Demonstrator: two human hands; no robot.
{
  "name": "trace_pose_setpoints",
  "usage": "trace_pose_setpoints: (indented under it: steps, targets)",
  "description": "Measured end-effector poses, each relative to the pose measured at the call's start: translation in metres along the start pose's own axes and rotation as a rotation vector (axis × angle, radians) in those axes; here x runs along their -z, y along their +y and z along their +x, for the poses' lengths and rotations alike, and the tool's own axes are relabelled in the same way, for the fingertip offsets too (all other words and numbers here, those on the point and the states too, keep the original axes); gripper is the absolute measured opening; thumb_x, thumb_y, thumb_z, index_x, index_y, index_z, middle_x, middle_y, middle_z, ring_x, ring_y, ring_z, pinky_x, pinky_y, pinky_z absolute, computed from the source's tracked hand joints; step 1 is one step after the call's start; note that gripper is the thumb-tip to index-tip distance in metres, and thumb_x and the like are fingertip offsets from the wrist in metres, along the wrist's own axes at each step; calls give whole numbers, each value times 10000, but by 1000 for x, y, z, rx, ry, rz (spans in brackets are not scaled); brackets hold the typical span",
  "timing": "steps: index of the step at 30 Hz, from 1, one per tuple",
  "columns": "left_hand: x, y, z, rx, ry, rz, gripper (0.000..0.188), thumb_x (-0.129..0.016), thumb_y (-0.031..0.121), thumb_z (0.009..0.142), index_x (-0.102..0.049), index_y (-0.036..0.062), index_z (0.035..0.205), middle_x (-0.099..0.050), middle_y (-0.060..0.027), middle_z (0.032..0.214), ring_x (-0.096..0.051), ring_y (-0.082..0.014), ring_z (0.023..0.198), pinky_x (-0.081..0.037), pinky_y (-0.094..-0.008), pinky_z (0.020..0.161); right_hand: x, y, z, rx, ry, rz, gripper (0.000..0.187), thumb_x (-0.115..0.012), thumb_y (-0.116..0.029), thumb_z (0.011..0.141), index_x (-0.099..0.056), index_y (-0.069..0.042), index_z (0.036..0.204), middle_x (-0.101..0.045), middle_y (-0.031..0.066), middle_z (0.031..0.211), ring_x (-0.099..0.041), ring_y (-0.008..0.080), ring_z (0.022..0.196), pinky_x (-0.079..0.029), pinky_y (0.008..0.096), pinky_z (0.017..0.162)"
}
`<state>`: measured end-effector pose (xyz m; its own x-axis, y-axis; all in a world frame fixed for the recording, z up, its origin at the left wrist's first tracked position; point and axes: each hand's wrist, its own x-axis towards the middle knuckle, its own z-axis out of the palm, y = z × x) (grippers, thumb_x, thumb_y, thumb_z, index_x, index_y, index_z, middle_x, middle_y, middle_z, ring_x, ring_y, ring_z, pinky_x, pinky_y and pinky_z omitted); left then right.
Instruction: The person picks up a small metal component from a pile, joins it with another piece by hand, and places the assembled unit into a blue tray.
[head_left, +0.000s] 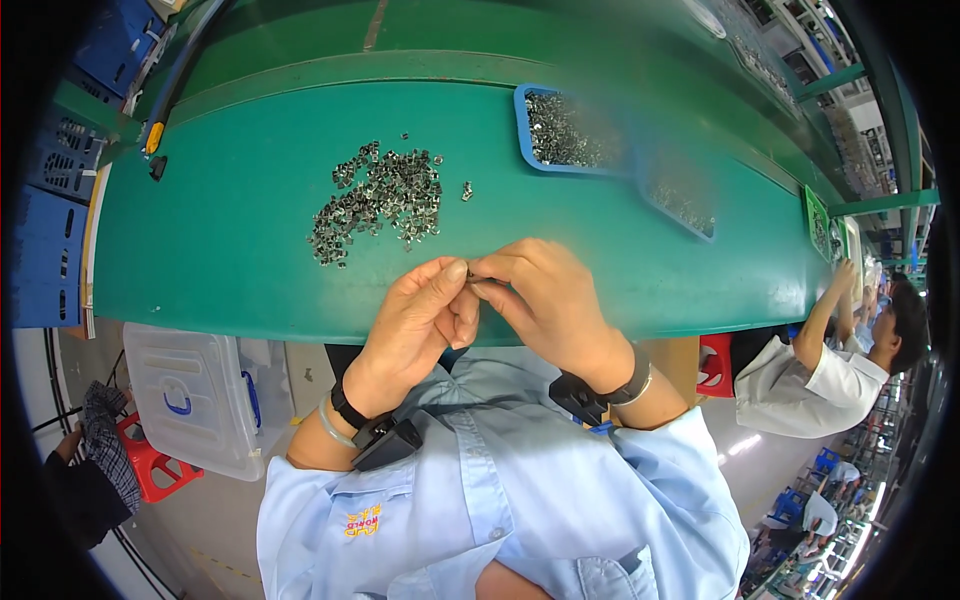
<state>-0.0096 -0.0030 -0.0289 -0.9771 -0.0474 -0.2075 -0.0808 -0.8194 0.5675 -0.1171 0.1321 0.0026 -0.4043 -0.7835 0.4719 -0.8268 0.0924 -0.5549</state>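
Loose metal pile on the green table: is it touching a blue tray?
No, green tabletop shows between the pile and the nearest blue tray.

From afar I count: one metal-parts heap (pixel 385 195); right of heap, two blue trays (pixel 522 128); below heap, two bare hands (pixel 425 298) (pixel 545 300); lower left and lower right, two red stools (pixel 165 470) (pixel 714 366).

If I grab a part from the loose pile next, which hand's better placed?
Probably your left hand: it is nearer the loose pile of small metal parts, which lies ahead and to its left. Your right hand sits farther off. Both seem to pinch a small dark piece, so neither looks free.
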Motion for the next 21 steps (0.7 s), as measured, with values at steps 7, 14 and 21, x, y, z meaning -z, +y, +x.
trace_pose_setpoints:
  steps: [7, 14, 21]
  targets:
    - [-15, 4, -7, -45, 177, 244, 278, -516, 291, 959, -571, 19, 970, -586, -46, 687, -506, -92, 539, -380, -216, 466, -3, -4, -3, 25, 34, -119, 252, -728, -91, 724, -577, -110, 925, -587, 33, 807, -572, 228, 715, -423, 339, 607]
    - [-8, 8, -9, 0, 128, 168, 232, -513, 256, 963, -569, 33, 931, -591, -44, 690, -508, -75, 538, -393, -202, 472, -6, -6, -3, 4, 48, -103, 253, -731, -104, 726, -572, -110, 923, -591, 29, 817, -577, 224, 725, -424, 337, 614]
    - [-6, 7, -9, 6, 151, 209, 200, -524, 231, 957, -569, 38, 930, -589, -40, 687, -511, -75, 541, -396, -203, 472, -10, -2, -9, -22, 52, -16, 239, -719, -95, 739, -576, -112, 930, -597, 25, 824, -585, 222, 741, -428, 330, 625]
